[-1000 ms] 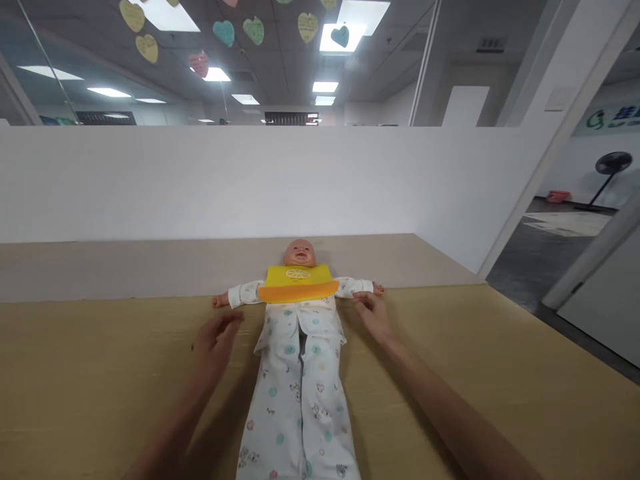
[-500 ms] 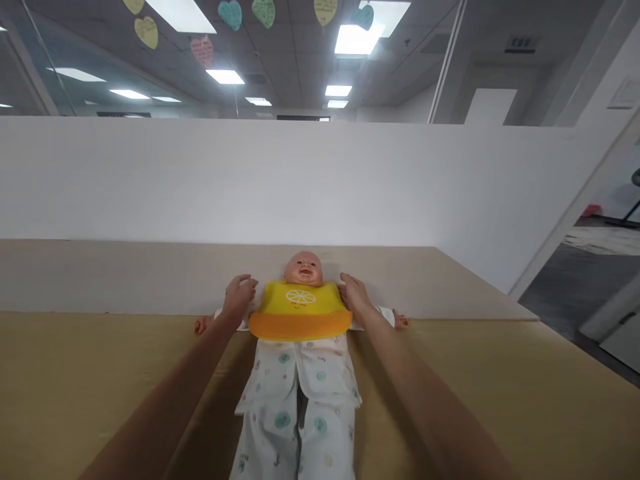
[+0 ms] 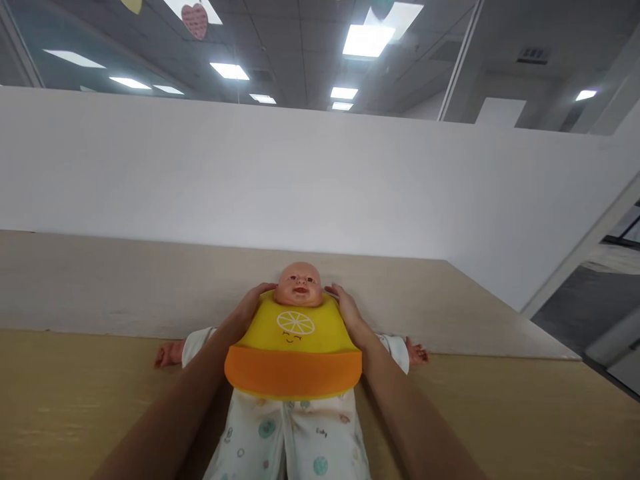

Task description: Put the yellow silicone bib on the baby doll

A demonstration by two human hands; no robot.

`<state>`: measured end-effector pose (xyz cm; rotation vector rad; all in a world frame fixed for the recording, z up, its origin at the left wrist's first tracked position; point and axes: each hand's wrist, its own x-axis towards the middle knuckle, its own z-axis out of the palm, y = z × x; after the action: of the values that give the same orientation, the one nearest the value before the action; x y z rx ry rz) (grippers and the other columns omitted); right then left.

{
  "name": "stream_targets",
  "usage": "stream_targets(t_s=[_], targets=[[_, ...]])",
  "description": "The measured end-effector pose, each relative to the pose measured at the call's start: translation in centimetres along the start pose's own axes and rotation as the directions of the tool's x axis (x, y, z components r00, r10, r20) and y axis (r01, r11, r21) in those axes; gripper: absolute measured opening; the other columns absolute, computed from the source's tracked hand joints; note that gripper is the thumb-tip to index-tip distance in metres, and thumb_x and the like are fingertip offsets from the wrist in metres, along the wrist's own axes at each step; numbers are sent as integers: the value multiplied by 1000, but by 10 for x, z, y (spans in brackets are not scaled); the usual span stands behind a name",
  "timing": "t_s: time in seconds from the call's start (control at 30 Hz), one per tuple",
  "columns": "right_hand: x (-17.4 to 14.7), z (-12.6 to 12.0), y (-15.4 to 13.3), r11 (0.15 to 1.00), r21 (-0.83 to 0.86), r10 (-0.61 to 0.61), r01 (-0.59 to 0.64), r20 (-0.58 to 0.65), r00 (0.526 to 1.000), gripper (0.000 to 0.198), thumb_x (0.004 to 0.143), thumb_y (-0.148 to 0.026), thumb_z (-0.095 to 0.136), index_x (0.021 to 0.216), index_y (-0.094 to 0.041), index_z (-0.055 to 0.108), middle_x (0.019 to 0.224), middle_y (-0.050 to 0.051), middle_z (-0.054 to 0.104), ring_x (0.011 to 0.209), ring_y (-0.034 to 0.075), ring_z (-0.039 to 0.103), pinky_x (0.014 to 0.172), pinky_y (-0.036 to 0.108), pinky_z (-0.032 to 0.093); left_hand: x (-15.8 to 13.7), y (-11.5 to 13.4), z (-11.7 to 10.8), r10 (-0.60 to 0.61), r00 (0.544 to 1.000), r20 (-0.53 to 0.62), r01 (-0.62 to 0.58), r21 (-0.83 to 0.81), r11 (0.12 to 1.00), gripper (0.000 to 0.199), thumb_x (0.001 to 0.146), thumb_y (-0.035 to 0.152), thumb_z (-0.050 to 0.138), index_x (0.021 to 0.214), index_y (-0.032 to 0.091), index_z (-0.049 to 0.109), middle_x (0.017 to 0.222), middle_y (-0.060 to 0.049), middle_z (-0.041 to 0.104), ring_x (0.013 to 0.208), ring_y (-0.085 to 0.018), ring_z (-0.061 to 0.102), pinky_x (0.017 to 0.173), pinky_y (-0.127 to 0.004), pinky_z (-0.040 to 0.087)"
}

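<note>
A baby doll (image 3: 300, 277) lies on its back, arms spread, in a white printed outfit (image 3: 320, 437). Over its chest is a yellow bib (image 3: 320, 330) with a citrus-slice design and an orange catch pocket (image 3: 294, 372). My left hand (image 3: 253, 303) curls round the bib's upper edge at the left of the doll's neck. At the opposite side, my right hand (image 3: 347, 307) is likewise wrapped against the bib's neck edge. Both hands' fingertips are hidden behind the doll's neck and the bib.
The doll rests on a tan padded surface (image 3: 500, 407), with a paler raised strip (image 3: 125, 287) behind it. A white wall (image 3: 225, 173) with glass above closes off the back. A doorway with dark floor (image 3: 565, 310) shows at the right.
Both hands have moved inward from beside the doll's shoulders to its neck and the bib's upper edge. My view has come closer, so the doll looks larger.
</note>
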<state>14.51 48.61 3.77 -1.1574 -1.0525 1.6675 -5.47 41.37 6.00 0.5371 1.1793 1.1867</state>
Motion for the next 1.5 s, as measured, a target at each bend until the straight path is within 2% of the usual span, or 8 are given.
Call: stream_targets(t_s=[0.17, 0.33, 0.43, 0.6, 0.7, 1.03, 1.27, 1.5], targets=[[-6, 0, 8, 988, 20, -150, 151, -46, 988, 45, 70, -44, 51, 99, -13, 66, 110, 8, 67, 96, 20, 63, 79, 27, 48, -10, -10, -9, 45, 999, 28, -43, -57, 997, 29, 66, 37, 65, 81, 13, 66, 60, -5, 67, 52, -21, 62, 51, -29, 49], [-28, 0, 16, 962, 55, -268, 268, -22, 963, 32, 65, -38, 52, 85, -17, 66, 104, 6, 70, 100, 21, 61, 81, 28, 48, -35, -21, -4, 247, 969, -7, -243, -229, 943, 36, 66, 25, 63, 99, 11, 66, 78, -5, 72, 71, -22, 67, 64, -30, 52], [-49, -1, 20, 950, 96, -298, 297, -10, 955, 28, 61, -35, 55, 80, -18, 66, 101, 5, 70, 99, 21, 60, 82, 29, 47, -56, -30, -1, 251, 967, 41, -241, -173, 955, 53, 64, 24, 62, 114, 10, 62, 86, -7, 73, 77, -25, 68, 68, -32, 52], [-92, -4, 29, 937, 232, -266, 261, -11, 964, 23, 57, -31, 60, 75, -19, 66, 90, 3, 71, 93, 21, 60, 83, 29, 46, -87, -49, -6, 256, 965, 59, -257, 2, 966, 82, 53, 15, 59, 135, 14, 46, 77, -4, 72, 62, -21, 65, 61, -31, 49], [-119, -8, 36, 932, 291, -230, 216, 14, 973, 25, 56, -31, 62, 77, -18, 67, 87, 2, 71, 90, 21, 60, 84, 29, 45, -100, -61, -10, 238, 965, 112, -237, -17, 971, 86, 50, 15, 58, 135, 12, 45, 78, -5, 72, 64, -23, 65, 62, -32, 49], [-215, -11, 44, 933, 292, -233, 210, 45, 971, 15, 57, -29, 63, 67, -19, 68, 73, 2, 70, 91, 22, 59, 89, 31, 43, -169, -113, -4, 276, 959, 57, -267, -129, 955, 71, 46, 10, 64, 116, 22, 60, 104, -3, 70, 77, -21, 67, 71, -31, 50], [-247, -26, 61, 924, 281, -257, 258, -42, 965, 15, 54, -25, 67, 68, -20, 69, 83, 3, 70, 93, 23, 58, 90, 33, 42, -210, -134, 0, 296, 955, 30, -293, -77, 953, 61, 49, 17, 71, 109, 20, 63, 90, -5, 73, 79, -24, 67, 72, -33, 50], [-276, -33, 74, 920, 304, -250, 249, -38, 968, 21, 54, -26, 64, 73, -20, 70, 91, 5, 70, 94, 23, 58, 89, 35, 43, -234, -145, 1, 269, 958, 101, -258, -111, 960, 57, 53, 21, 76, 108, 19, 61, 87, -4, 74, 72, -21, 68, 67, -30, 50]])
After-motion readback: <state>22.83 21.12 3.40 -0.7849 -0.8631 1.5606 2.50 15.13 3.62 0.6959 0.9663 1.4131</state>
